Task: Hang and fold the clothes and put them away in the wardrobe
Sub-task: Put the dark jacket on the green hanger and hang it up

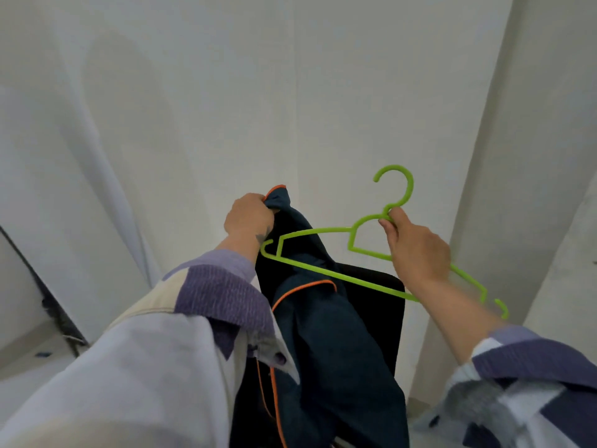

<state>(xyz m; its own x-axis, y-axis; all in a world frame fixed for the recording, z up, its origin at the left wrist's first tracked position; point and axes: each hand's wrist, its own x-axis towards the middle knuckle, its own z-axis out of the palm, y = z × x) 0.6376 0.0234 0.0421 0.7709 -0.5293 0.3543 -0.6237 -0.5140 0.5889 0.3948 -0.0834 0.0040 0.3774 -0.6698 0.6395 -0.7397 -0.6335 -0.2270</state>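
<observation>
Sleeve [129, 367], garment [329, 334], hanger [323, 270], both gripped

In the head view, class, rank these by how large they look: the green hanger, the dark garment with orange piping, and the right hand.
1. dark garment, draped low through the middle of the frame.
2. green hanger, long but thin.
3. right hand, gripping the hanger's neck.

Nearness to the camera may skew this.

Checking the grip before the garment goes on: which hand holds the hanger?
The right hand pinches the green hanger just below its hook; the left hand grips the dark orange-trimmed garment instead.
</observation>
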